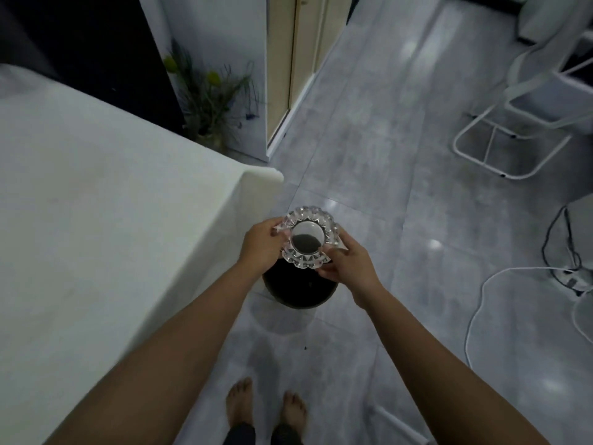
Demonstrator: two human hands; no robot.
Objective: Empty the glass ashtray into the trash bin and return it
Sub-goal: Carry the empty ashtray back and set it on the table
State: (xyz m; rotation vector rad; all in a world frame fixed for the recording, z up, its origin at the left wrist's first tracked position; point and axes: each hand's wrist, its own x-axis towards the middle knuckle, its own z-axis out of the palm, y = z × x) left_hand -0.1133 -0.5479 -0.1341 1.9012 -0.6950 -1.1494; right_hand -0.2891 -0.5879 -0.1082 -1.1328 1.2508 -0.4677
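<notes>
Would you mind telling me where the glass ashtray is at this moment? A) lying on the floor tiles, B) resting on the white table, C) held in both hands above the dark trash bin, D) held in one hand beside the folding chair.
C: the left hand and right hand grip opposite sides of the glass ashtray, which hangs over the open trash bin on the floor.

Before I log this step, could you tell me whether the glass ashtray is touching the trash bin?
Apart. In the head view both hands hold the glass ashtray raised above the dark trash bin on the floor.
</notes>
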